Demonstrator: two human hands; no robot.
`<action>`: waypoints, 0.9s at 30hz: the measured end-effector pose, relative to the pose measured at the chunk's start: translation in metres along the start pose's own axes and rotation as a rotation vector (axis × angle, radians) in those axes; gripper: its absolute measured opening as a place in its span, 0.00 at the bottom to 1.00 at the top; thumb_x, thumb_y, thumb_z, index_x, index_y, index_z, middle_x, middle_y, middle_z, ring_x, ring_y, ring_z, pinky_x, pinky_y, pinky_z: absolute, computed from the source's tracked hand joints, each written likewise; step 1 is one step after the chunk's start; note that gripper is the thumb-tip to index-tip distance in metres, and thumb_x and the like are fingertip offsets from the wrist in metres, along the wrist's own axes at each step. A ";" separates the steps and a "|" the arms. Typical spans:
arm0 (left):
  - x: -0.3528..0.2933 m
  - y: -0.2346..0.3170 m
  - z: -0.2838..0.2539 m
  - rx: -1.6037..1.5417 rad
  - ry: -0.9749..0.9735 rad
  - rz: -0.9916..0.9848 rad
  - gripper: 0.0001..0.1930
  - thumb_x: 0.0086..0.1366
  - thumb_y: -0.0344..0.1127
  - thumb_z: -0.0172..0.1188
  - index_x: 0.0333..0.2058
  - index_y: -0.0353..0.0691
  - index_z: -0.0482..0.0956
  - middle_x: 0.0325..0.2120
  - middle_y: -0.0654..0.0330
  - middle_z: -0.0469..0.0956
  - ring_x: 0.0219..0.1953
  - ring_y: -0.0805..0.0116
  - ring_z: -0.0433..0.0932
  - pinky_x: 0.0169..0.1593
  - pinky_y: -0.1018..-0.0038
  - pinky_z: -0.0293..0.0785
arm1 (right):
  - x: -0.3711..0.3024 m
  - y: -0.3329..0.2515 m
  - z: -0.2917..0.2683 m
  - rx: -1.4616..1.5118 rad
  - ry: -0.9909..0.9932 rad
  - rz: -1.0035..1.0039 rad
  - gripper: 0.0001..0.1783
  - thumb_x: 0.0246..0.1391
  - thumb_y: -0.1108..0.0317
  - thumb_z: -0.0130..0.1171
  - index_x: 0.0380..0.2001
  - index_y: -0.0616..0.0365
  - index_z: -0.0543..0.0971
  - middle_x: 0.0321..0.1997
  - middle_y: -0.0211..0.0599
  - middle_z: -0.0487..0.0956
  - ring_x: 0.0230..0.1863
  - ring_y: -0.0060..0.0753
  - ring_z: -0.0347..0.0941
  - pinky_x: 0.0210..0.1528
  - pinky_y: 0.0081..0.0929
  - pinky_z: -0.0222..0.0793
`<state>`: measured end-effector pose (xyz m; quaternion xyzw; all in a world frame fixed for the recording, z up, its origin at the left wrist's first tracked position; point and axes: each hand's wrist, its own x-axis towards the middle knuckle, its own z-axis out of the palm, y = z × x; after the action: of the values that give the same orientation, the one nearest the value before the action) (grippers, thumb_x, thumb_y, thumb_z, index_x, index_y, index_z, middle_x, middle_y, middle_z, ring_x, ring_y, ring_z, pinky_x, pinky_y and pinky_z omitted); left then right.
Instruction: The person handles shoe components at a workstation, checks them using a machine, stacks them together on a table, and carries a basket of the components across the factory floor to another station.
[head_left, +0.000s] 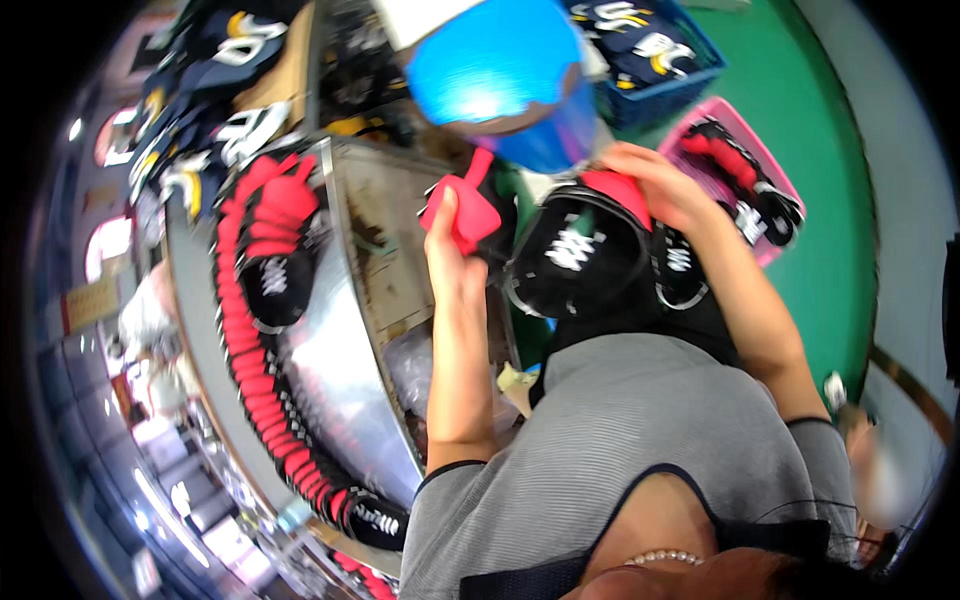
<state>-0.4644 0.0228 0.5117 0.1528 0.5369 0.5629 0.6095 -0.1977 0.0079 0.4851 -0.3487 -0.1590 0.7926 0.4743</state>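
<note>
On the green floor (835, 190) stands a pink basket (752, 138). The left hand (452, 238) holds a red piece (472, 215) under its thumb; the right hand's (662, 185) fingers hold a black-and-red cap (545, 262).

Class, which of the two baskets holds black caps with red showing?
The pink basket, farther right. Its caps are black and red, while the blue basket holds navy caps with white and yellow.

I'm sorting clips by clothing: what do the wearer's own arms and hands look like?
The left hand and right hand are ungloved. The forearms are bare, with no watch or bracelet visible. Short grey sleeves end in narrow dark trim.
</note>
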 end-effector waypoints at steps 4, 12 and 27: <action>-0.080 0.080 -0.060 0.201 0.083 0.561 0.19 0.62 0.43 0.59 0.47 0.37 0.72 0.41 0.61 0.76 0.45 0.70 0.74 0.49 0.70 0.71 | -0.031 0.021 0.008 -0.276 -0.036 -0.176 0.12 0.49 0.73 0.62 0.35 0.57 0.71 0.37 0.30 0.71 0.39 0.19 0.68 0.44 0.17 0.64; -0.099 0.193 -0.097 0.014 0.008 0.851 0.25 0.65 0.46 0.55 0.53 0.33 0.67 0.47 0.53 0.74 0.48 0.60 0.74 0.51 0.63 0.72 | -0.044 0.053 0.038 -0.673 0.126 -0.441 0.11 0.53 0.71 0.59 0.40 0.61 0.72 0.37 0.29 0.73 0.39 0.19 0.67 0.44 0.18 0.64; 0.115 0.196 -0.207 0.547 0.777 0.889 0.34 0.60 0.51 0.60 0.49 0.25 0.60 0.47 0.44 0.70 0.45 0.59 0.71 0.51 0.64 0.68 | -0.041 0.060 0.028 -0.341 0.153 -0.254 0.12 0.53 0.70 0.61 0.39 0.61 0.74 0.33 0.29 0.75 0.38 0.20 0.71 0.45 0.19 0.65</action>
<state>-0.7620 0.0969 0.5332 0.2955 0.7276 0.6188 0.0189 -0.2429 -0.0550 0.4863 -0.4600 -0.2967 0.6594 0.5153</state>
